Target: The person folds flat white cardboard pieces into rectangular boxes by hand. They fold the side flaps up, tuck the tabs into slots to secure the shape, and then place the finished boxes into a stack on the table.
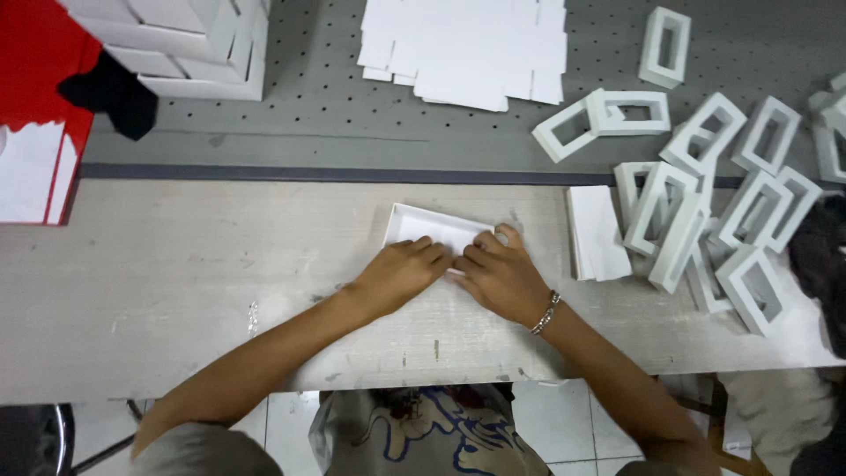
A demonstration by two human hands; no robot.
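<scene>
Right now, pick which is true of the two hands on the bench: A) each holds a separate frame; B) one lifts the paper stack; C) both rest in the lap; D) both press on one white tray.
D: the left hand and the right hand meet on the same shallow white tray.

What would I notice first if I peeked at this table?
Probably the two hands, left hand and right hand, pressing together on a shallow white box in the middle of the wooden table. Next, the jumble of white box frames piled at the right, and the stack of flat white cards at the top.
</scene>
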